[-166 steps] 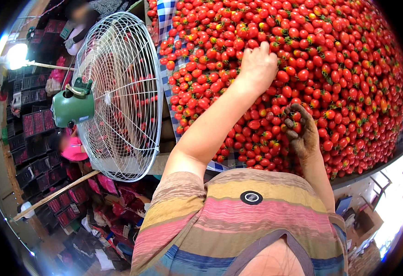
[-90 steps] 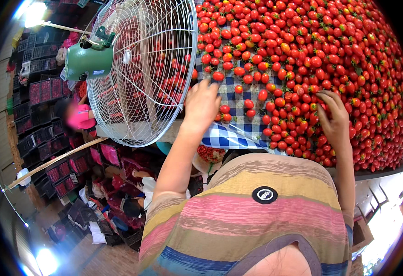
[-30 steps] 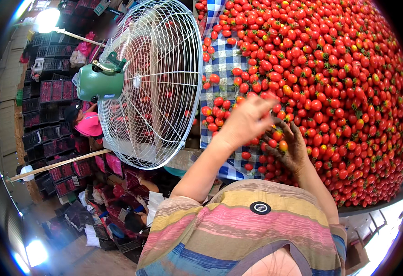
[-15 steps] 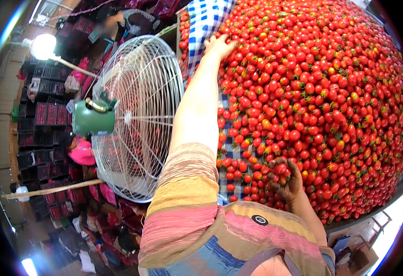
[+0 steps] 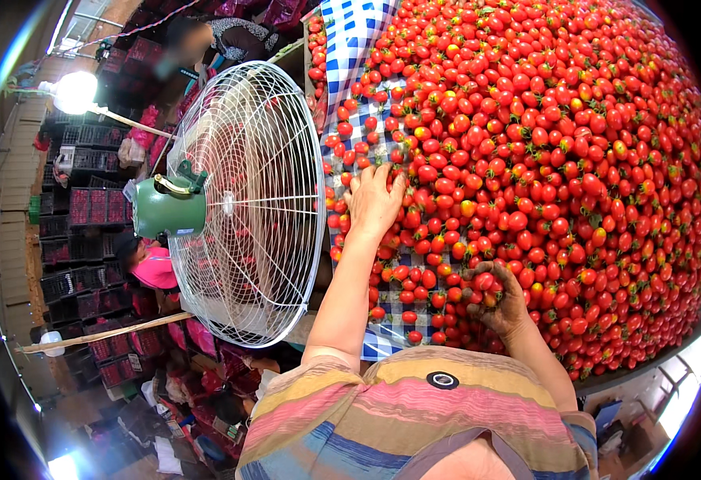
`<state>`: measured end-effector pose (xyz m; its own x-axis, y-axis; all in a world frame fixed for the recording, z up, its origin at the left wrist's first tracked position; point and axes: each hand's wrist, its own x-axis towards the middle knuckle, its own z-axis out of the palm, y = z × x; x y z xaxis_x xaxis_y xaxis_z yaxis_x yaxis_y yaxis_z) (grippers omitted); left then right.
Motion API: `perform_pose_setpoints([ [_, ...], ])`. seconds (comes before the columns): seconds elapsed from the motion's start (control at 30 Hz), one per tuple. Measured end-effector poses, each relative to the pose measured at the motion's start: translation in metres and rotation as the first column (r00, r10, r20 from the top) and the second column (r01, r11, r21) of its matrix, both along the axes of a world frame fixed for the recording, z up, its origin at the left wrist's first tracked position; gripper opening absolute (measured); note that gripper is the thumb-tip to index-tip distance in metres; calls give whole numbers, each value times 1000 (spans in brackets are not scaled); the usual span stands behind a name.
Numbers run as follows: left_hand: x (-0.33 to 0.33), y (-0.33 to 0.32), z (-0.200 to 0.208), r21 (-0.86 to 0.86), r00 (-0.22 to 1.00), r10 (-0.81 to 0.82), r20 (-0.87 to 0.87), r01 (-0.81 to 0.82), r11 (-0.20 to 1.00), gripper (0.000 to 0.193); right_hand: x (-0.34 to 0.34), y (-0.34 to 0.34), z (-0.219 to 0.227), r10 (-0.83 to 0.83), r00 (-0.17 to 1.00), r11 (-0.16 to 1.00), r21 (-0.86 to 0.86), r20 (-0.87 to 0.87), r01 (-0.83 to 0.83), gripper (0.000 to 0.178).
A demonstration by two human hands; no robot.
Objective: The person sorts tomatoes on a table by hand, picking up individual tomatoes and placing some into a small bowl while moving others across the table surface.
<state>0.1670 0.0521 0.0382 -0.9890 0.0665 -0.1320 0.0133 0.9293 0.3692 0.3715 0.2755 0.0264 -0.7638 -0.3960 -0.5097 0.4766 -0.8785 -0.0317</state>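
A wide heap of small red cherry tomatoes (image 5: 574, 160), some with green stems and a few orange, fills the table before me. My left hand (image 5: 376, 200) lies palm down at the heap's left edge, fingers stretched forward and apart, touching tomatoes on the blue and white checked cloth (image 5: 364, 122). Close to my body, my right hand (image 5: 504, 304) is turned up with darkened fingers curled around several cherry tomatoes (image 5: 486, 290). Loose tomatoes lie on the cloth between my hands.
A large wire-caged fan (image 5: 246, 204) with a green motor (image 5: 166, 206) stands just left of the table. Stacked dark crates (image 5: 98, 206) line the left side. A person in pink (image 5: 154, 268) and another in a patterned top (image 5: 242, 38) are beyond the fan.
My left hand has drawn back toward me from the far left of the heap, and bare cloth with scattered tomatoes now shows there. My right hand stays near its place, still holding tomatoes.
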Motion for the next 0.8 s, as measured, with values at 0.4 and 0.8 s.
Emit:
perform_pose_setpoints([
  [0.4,-98,79,8,75,919,-286,-270,316,946,29,-21,13,20,-78,987,993,80,-138,90,26],
  [0.8,-159,138,27,212,889,-375,-264,433,876,39,-56,17,28,-239,969,968,-96,-62,233,44],
])
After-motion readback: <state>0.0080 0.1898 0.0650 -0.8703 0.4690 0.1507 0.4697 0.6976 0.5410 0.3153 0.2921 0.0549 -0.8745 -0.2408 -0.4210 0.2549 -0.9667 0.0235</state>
